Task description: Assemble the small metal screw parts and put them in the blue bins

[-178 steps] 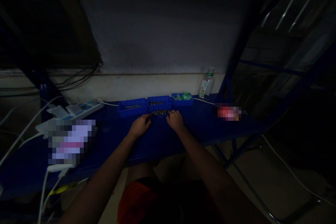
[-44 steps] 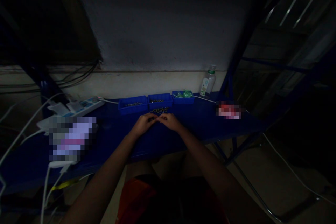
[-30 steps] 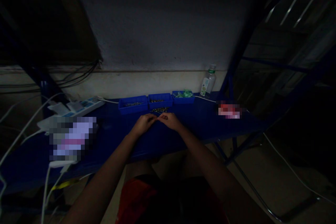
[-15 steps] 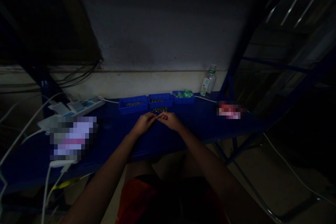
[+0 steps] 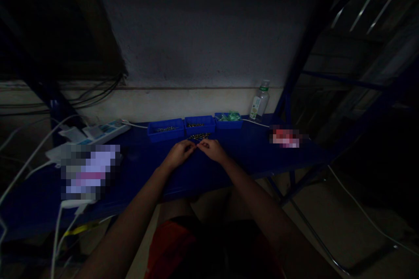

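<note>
The scene is very dark. My left hand (image 5: 178,154) and my right hand (image 5: 213,150) rest on a blue table (image 5: 147,170), fingertips meeting in a pinch on a tiny part that I cannot make out. Just beyond the fingers lies a small heap of metal parts (image 5: 198,137). Behind it stand three blue bins in a row: the left bin (image 5: 165,130) and the middle bin (image 5: 199,124) hold metal pieces, the right bin (image 5: 228,120) holds green pieces.
A small plastic bottle (image 5: 258,105) stands at the back right by a blue rack post. A white power strip (image 5: 101,132) with cables lies at the left. Blurred patches sit at left and right of the table. A wall rises behind.
About six seconds ago my hands were apart at the heap of parts. They have since come together fingertip to fingertip and have hardly moved over the last second.
</note>
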`<state>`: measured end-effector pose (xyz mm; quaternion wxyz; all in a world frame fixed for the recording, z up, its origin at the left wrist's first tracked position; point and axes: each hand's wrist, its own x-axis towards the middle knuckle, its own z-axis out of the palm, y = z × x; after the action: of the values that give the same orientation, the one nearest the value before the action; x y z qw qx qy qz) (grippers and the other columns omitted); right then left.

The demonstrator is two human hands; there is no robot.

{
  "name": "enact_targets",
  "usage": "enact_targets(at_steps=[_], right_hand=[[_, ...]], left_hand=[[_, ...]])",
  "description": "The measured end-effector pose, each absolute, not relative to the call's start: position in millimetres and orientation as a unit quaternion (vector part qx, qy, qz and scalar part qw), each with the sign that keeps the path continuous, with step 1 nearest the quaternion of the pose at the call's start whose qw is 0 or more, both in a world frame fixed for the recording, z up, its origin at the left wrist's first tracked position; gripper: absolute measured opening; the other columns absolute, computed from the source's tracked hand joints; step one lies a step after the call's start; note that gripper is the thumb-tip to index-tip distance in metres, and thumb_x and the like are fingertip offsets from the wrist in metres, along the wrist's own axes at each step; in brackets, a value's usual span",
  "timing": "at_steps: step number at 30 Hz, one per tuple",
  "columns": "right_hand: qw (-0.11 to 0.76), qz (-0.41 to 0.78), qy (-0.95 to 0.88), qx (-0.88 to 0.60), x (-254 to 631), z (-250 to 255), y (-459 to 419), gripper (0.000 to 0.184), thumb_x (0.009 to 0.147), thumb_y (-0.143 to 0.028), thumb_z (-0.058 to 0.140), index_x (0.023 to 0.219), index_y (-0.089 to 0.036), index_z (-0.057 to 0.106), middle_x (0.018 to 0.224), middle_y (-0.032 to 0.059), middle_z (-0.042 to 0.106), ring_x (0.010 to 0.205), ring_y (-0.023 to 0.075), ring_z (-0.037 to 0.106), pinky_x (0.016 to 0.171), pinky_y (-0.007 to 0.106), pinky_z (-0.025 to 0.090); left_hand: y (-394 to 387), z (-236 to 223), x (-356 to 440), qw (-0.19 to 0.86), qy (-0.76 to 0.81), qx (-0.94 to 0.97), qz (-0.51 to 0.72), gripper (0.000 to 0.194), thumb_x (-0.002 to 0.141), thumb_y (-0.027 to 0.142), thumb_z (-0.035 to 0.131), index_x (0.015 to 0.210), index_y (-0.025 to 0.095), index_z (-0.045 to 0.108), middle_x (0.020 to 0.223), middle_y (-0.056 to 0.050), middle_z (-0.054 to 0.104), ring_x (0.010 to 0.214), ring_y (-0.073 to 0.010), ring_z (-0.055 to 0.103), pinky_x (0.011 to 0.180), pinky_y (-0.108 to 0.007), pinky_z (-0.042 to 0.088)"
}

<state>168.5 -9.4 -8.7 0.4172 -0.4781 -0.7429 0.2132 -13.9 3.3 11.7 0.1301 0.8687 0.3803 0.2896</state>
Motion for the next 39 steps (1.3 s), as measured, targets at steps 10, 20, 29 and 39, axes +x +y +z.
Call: enact_targets(at_steps=[10,20,29,39], right_hand=[[0.395,0.236,-0.758,-0.463,168,-12,-9,0.019,0.077,-0.032,0.051,0.083,-0.018,0.062,0.067,-0.0023,0.06,0.059,0.0081,0.053,0.057,0.017,0.038],[0.412,0.194,-0.754,-0.474,168,-5,-13,0.021,0.079,-0.034,0.05,0.084,-0.018,0.063,0.07,-0.001,0.061,0.062,0.0087,0.052,0.06,0.018,0.038],[0.477,0.094,-0.713,-0.506,171,6,-14,0.022,0.084,-0.031,0.043,0.089,-0.018,0.059,0.077,0.0016,0.059,0.067,0.0111,0.051,0.069,0.021,0.038],[0.345,-0.01,-0.719,-0.603,168,-11,7,0.026,0.082,-0.03,0.048,0.105,-0.021,0.057,0.111,0.0078,0.049,0.096,0.0193,0.046,0.085,0.031,0.037]], left_hand=[[-4,19,-12,0.15,0.365,0.86,0.324,0.027,0.084,0.037,0.042,0.087,0.017,0.06,0.087,-0.005,0.061,0.082,-0.017,0.056,0.077,-0.028,0.043],[2,15,-14,0.14,0.381,0.847,0.343,0.031,0.085,0.042,0.041,0.088,0.017,0.06,0.09,-0.006,0.062,0.084,-0.0182,0.057,0.079,-0.03,0.043],[12,13,-14,0.132,0.418,0.84,0.319,0.031,0.083,0.042,0.042,0.088,0.018,0.061,0.088,-0.006,0.065,0.079,-0.0185,0.059,0.074,-0.028,0.044],[61,59,11,-0.06,0.595,0.753,0.275,0.034,0.085,0.041,0.039,0.098,0.019,0.061,0.089,-0.011,0.066,0.081,-0.024,0.061,0.072,-0.031,0.044]])
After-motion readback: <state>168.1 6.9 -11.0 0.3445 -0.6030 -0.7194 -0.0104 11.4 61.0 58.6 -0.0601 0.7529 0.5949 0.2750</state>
